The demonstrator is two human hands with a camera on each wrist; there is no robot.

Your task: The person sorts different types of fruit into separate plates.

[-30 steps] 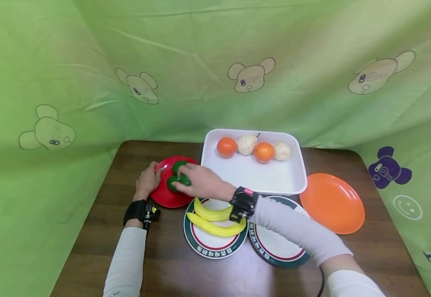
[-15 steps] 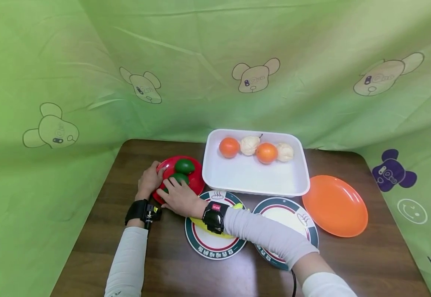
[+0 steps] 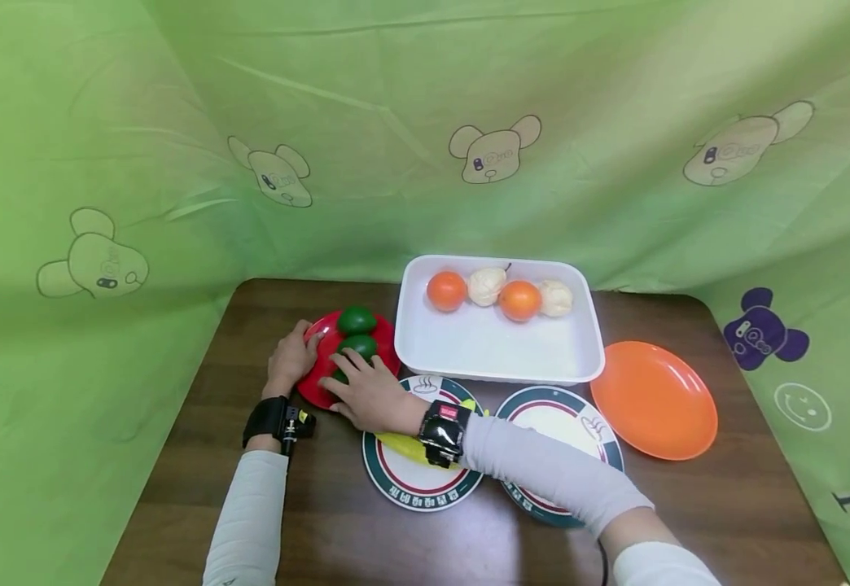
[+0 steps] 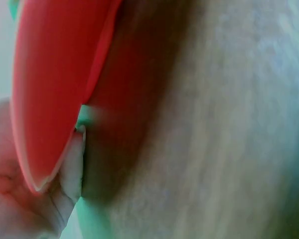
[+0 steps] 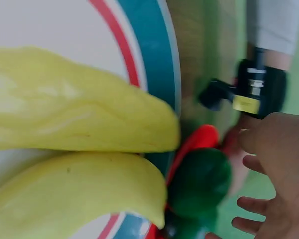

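Observation:
At the left of the table, a red plate (image 3: 311, 387) carries three smooth, dark green fruits in a row: a far fruit (image 3: 356, 320), a middle fruit (image 3: 358, 347) and a near fruit (image 3: 340, 376) partly hidden by fingers. My left hand (image 3: 291, 358) grips the plate's left rim; in the left wrist view the rim lies between thumb and palm. Over the plate's near side is my right hand (image 3: 370, 395), fingers spread and loosely bent beside the near fruit. The right wrist view shows those fingers (image 5: 251, 204) apart from a green fruit (image 5: 199, 181), with nothing held.
Two yellow bananas (image 5: 79, 104) lie on a green-rimmed white plate (image 3: 425, 498) under my right wrist. Another such plate (image 3: 542, 407) stands to its right, beside an orange plate (image 3: 652, 399). A white bin (image 3: 498, 350) behind holds two orange fruits (image 3: 520, 301) and two pale ones (image 3: 485, 286).
My right hand has let go of the green fruit and shifted toward the plate's near side, and the far fruits are uncovered. The left hand stays on the rim.

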